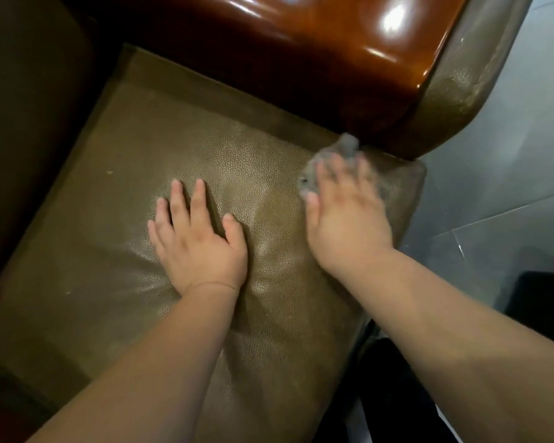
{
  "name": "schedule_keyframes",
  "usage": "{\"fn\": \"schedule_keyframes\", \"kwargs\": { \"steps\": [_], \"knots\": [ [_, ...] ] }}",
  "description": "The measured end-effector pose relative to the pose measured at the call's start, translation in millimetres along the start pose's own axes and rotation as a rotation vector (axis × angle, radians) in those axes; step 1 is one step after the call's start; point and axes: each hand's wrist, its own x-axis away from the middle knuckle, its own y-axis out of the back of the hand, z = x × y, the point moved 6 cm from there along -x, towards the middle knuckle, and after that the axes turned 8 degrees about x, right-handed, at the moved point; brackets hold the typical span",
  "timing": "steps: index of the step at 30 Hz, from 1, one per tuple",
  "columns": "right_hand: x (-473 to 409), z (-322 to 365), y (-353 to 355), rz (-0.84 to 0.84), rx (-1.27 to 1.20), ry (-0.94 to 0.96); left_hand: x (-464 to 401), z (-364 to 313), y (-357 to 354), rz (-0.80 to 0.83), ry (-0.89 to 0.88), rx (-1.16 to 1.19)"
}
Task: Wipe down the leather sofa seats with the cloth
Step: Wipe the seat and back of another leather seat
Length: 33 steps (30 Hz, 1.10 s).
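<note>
An olive-brown leather seat cushion fills the middle of the view. My left hand lies flat on it with fingers spread and holds nothing. My right hand presses a grey cloth onto the cushion's right corner, close to the armrest. That hand and the cloth are blurred with motion. Most of the cloth is hidden under the fingers.
A glossy red-brown wooden armrest runs along the cushion's far side, with olive leather on its outer face. The dark backrest stands at the left. Grey tiled floor and a black object lie to the right.
</note>
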Motion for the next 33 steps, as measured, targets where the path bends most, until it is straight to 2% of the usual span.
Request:
{"fn": "schedule_keyframes", "kwargs": {
  "steps": [3,6,8,9,11,12,13,14,17,19,20,21,24,25,26,27,30,32,33],
  "knots": [
    [23,77,-17,0.054,0.067,0.425,0,0,3,0.080,-0.002,-0.008],
    [60,45,-14,0.033,0.126,0.536,2,3,13,0.198,-0.084,0.001],
    [71,-4,-3,-0.080,0.176,0.458,9,10,19,0.277,-0.199,-0.030],
    [70,-32,3,-0.109,0.183,0.332,14,17,22,0.300,-0.250,-0.056],
    [67,-58,0,0.019,0.082,0.042,21,27,26,0.311,-0.308,-0.073],
    [73,-47,-4,0.065,0.023,-0.053,23,29,28,0.307,-0.316,-0.065],
    [85,-25,-10,0.068,0.019,-0.037,24,29,28,0.302,-0.313,-0.060],
    [105,5,-20,0.052,0.051,0.086,24,28,28,0.296,-0.305,-0.061],
    [198,73,-50,0.066,0.168,0.613,29,27,27,0.296,-0.296,-0.055],
    [212,65,-53,0.128,0.197,0.860,39,34,31,0.313,-0.325,-0.061],
    [201,52,-53,0.100,0.221,0.901,46,38,33,0.316,-0.353,-0.070],
    [180,37,-51,0.055,0.240,0.849,52,42,34,0.314,-0.381,-0.078],
    [103,-16,-25,-0.057,0.141,0.285,59,50,37,0.293,-0.404,-0.068],
    [100,-19,-24,-0.061,0.090,0.165,59,50,37,0.283,-0.397,-0.067],
    [111,-10,-28,-0.081,0.089,0.142,60,49,37,0.281,-0.389,-0.062],
    [136,8,-37,-0.086,0.111,0.224,61,48,37,0.287,-0.378,-0.055],
    [238,48,-56,-0.058,0.071,0.669,68,51,38,0.286,-0.344,-0.058],
    [254,37,-58,-0.030,0.115,0.902,75,53,38,0.279,-0.347,-0.068],
    [238,26,-56,-0.092,0.150,0.944,76,54,37,0.267,-0.352,-0.068]
  ]
}}
